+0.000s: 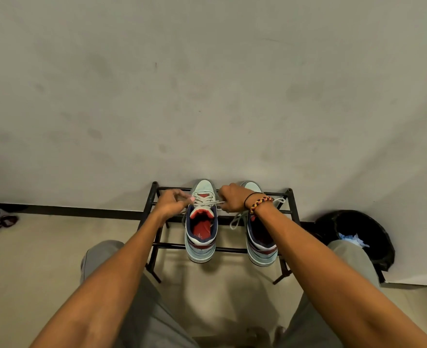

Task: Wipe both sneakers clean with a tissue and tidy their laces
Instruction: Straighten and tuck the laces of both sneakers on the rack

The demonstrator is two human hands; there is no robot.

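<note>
Lace-tidying step in hand: left hand [173, 202] and right hand [232, 198] each pinch a lace end [208, 203] taut over the left sneaker [201, 237] on the rack [154, 194], 12 o'clock from the knees; next likely cinch the knot, then right sneaker's loose lace [237, 221] at 3 o'clock.

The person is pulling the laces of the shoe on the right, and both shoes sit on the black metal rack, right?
Not quite. The head view shows the left hand and right hand pulling the grey laces of the left pale-blue sneaker, not the right pale-blue sneaker. Both do sit on the black metal rack.
</note>
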